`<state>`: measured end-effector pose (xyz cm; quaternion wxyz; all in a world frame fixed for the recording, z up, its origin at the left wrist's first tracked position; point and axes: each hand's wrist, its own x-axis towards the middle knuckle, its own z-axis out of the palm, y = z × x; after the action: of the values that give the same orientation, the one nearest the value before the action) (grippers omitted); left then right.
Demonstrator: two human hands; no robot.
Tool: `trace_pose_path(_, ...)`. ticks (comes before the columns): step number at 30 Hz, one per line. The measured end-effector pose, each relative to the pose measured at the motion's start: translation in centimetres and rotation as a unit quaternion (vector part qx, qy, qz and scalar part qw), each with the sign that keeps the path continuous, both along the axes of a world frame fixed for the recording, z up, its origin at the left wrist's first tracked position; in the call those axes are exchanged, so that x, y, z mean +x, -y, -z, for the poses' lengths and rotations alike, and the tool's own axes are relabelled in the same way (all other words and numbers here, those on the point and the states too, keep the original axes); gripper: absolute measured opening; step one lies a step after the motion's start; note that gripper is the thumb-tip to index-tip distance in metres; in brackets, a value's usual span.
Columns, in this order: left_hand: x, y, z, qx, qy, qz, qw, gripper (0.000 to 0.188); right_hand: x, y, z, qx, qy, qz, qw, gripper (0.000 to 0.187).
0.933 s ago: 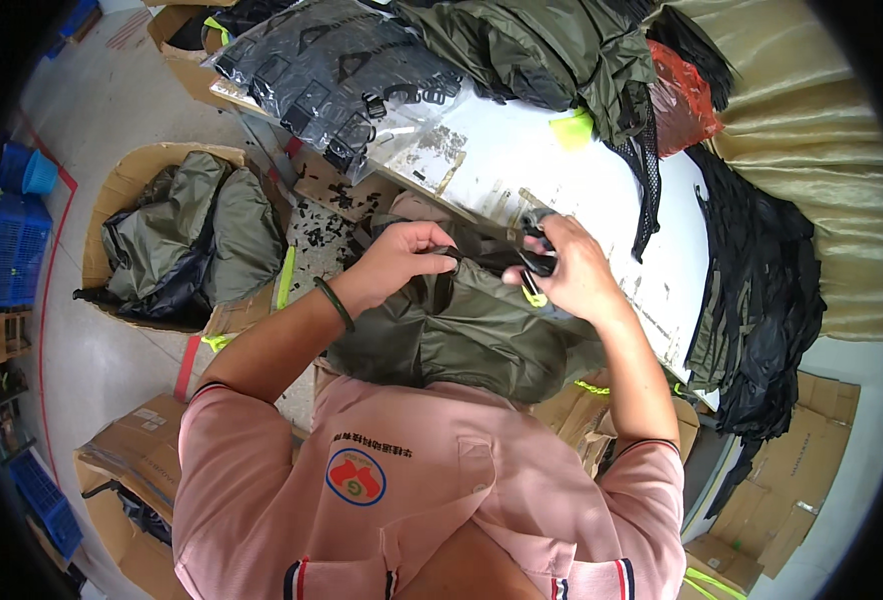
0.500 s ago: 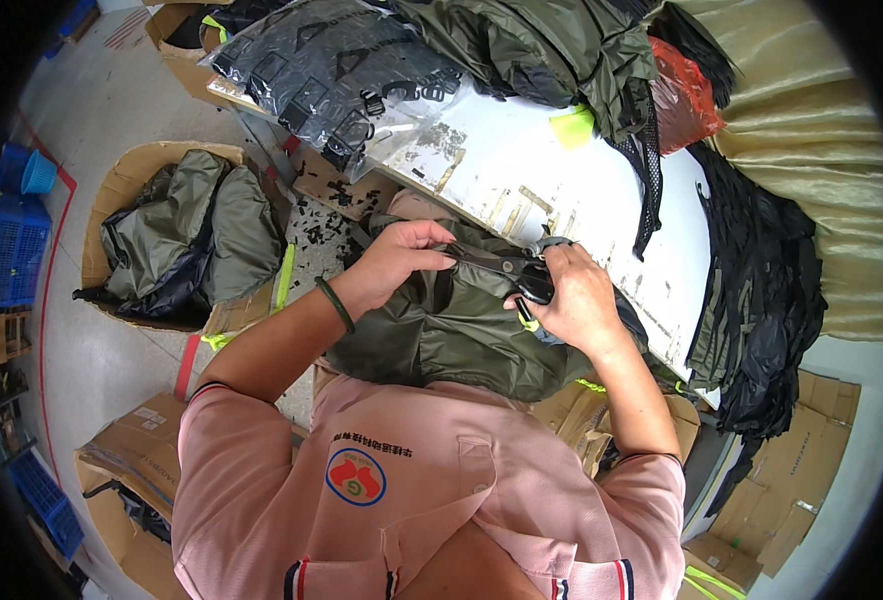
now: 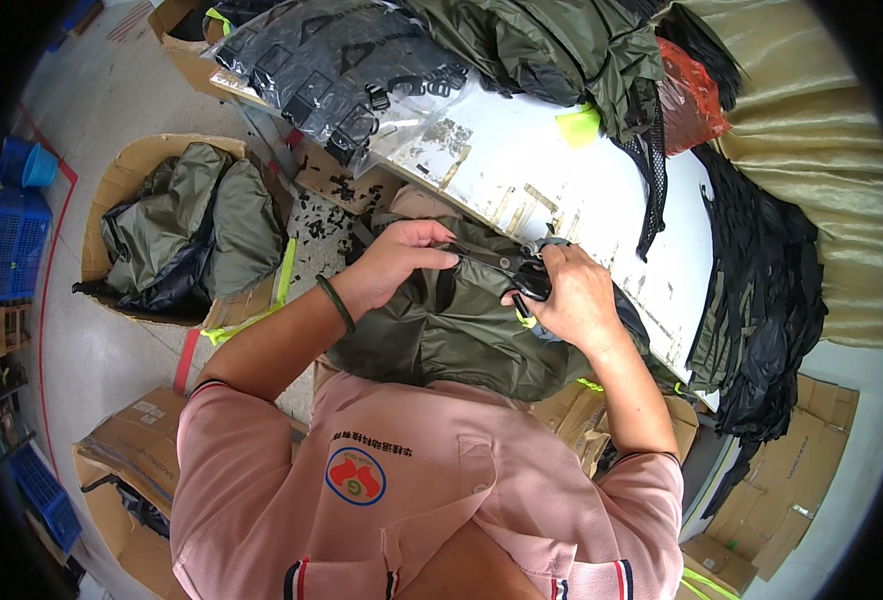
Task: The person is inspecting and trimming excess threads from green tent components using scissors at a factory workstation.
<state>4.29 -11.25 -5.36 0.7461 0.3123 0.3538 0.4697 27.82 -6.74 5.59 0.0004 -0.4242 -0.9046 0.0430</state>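
A dark olive piece of sewn fabric (image 3: 482, 345) lies bunched across my lap, against the table's near edge. My right hand (image 3: 574, 288) is closed round the black handles of a pair of scissors (image 3: 507, 263), whose blades point left. At the blade tips, my left hand (image 3: 407, 262) pinches with thumb and forefinger; what lies between them is too small to make out. Some grey-blue cloth and a bit of neon yellow show under my right hand.
A white table (image 3: 532, 180) bears a clear bag of black buckles (image 3: 347, 75), olive fabric (image 3: 572, 50), a red plastic bag (image 3: 690, 95) and black straps (image 3: 762, 270). At left stands a cardboard box (image 3: 112, 200) of olive pieces. Black scraps (image 3: 322, 220) litter the floor.
The scissor blades look slightly more closed and have shifted a little at my left fingertips. Both hands stay in nearly the same place.
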Motion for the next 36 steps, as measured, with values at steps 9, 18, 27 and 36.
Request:
trace_pose_path(9,0.0,0.0,0.1,-0.007,0.007,-0.002,1.000,0.018,0.1,-0.2,0.3,-0.022,0.020,0.007,1.000,0.059)
trace_pose_path(18,-0.1,0.1,0.1,0.006,-0.016,0.014,1.000,0.022,0.7,-0.2,0.7,-0.072,-0.004,0.042,0.996,0.051)
trace_pose_path(27,0.6,0.4,0.4,0.077,-0.039,0.002,0.996,0.033,-2.8,-1.2,3.0,-0.369,-0.397,0.123,0.831,0.031)
trace_pose_path(36,-4.3,2.6,-5.0,0.173,-0.194,-0.124,0.958,0.026,-4.3,-5.7,4.0,-0.349,-0.516,0.193,0.759,0.023)
